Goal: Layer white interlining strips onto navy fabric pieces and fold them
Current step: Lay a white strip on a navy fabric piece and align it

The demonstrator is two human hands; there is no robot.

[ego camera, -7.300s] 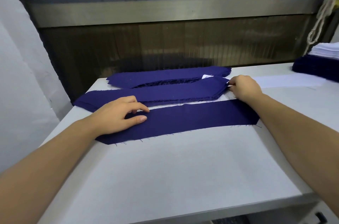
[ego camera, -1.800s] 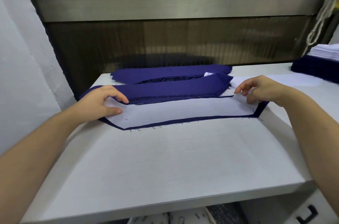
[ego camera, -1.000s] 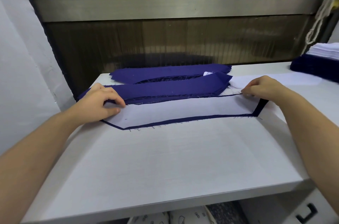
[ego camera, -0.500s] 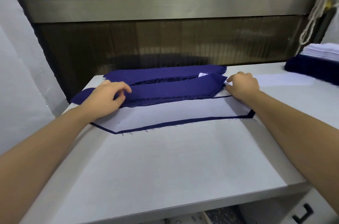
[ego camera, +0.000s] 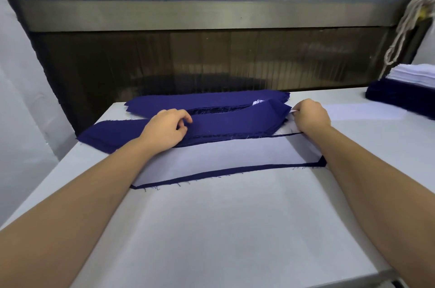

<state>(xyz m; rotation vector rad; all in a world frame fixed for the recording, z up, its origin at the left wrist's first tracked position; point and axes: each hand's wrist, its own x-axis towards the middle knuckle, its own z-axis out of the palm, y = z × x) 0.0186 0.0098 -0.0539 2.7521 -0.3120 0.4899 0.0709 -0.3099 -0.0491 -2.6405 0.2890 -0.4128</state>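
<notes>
White strip (ego camera: 235, 155) sits flat on a navy piece (ego camera: 211, 173) mid-desk (ego camera: 235, 228), with a thin navy border showing along the front. Just behind it is the navy stack (ego camera: 235, 122). Left hand (ego camera: 164, 129) has its fingers curled, pinching the top layer, and right hand (ego camera: 310, 115) pinches a little white corner (ego camera: 292, 111) at the stack's right end. My tip: lift both ends together and level, so one layer comes off alone and doesn't drag the strip crooked.
</notes>
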